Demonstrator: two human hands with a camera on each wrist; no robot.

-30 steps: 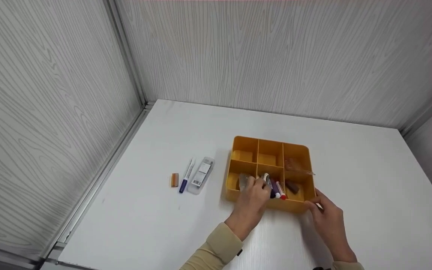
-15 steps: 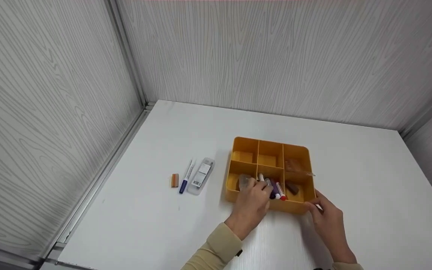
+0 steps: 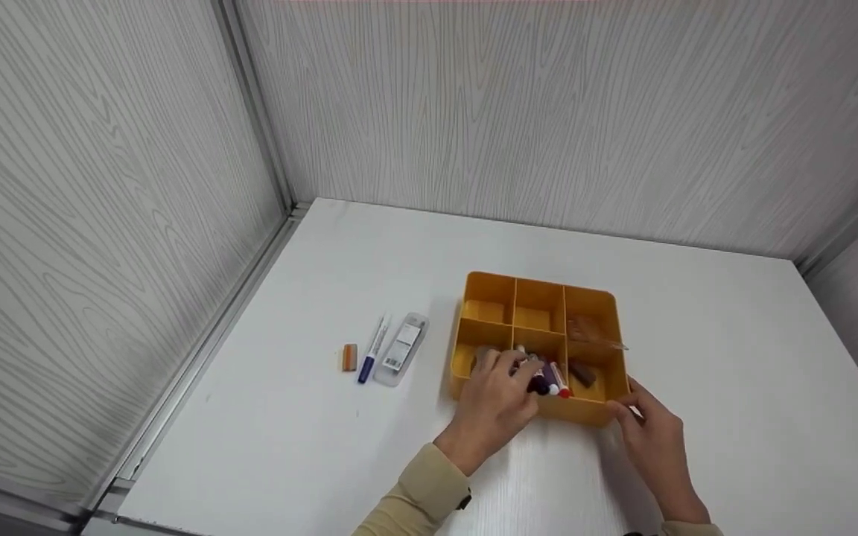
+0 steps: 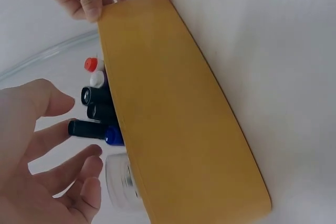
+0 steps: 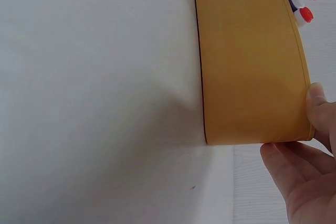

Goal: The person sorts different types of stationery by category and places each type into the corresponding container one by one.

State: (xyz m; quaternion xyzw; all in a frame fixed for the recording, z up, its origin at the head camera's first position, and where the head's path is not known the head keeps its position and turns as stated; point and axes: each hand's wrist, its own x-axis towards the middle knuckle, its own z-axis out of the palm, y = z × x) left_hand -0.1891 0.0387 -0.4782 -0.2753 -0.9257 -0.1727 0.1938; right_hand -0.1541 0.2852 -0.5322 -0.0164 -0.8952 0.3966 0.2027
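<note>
A yellow divided organizer box [image 3: 578, 409] stands on the white table. My right hand [image 3: 652, 439] grips its front right corner, thumb on the rim and fingers against the side, as the right wrist view shows. My left hand [image 3: 494, 402] is over the front middle compartment, its fingers spread and loosely bent around several markers. In the left wrist view the thumb stands apart from the marker caps, and one fingertip is right at a black cap [image 4: 86, 129]. A red-capped marker [image 3: 559, 380] leans in the same compartment. A clear round container [image 4: 119, 182] shows in the compartment beside it.
Left of the box lie a clear case with a label [image 3: 402, 348], a blue-capped marker [image 3: 374, 348] and a small orange and grey eraser [image 3: 349, 357]. A dark block [image 3: 582, 373] and a clear plastic piece [image 3: 593, 333] are in the right compartments. Wood-patterned panels [image 3: 474, 112] surround the table.
My left hand has lowered a light-coloured marker among the others and its fingers have spread apart, the hand shifting slightly left. My right hand stays at the box corner.
</note>
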